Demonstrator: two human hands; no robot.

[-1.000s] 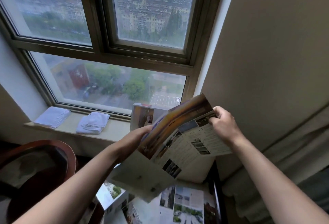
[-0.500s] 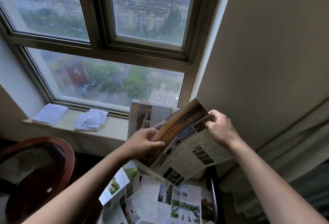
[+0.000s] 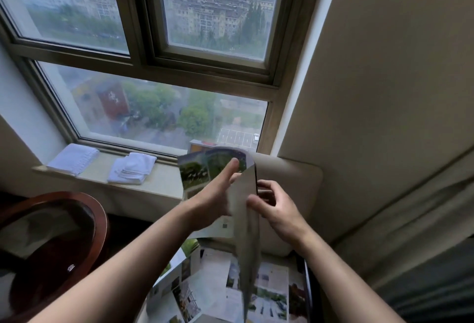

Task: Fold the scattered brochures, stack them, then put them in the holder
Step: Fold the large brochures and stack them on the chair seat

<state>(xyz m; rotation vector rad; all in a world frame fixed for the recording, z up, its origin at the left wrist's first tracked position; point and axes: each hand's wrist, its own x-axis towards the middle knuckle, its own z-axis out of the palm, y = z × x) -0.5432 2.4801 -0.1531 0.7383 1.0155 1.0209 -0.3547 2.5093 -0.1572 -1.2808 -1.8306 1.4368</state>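
Head view, only one we've got: we see both hands up in front of the window (image 3: 143,48), working one brochure (image 3: 220,168) held in the air above the desk (image 3: 309,284). Left hand (image 3: 214,197) has its fingers straight and together, laid flat against the brochure's printed panel, index tip near the top fold. Right hand (image 3: 275,206) has fingers curled, pinching the brochure's plain panel at its edge. The brochure is bent over at the top, one panel hanging down edge-on and blurred. Below it, more unfolded brochures (image 3: 213,286) lie overlapping on the desk. Behind the held brochure a holder (image 3: 198,147) stands on the windowsill (image 3: 164,181); mostly hidden, so we can't tell its contents. Two folded white towels (image 3: 132,168) sit further left on the sill, well apart from the brochures. Round wooden chair (image 3: 59,243) at lower left.
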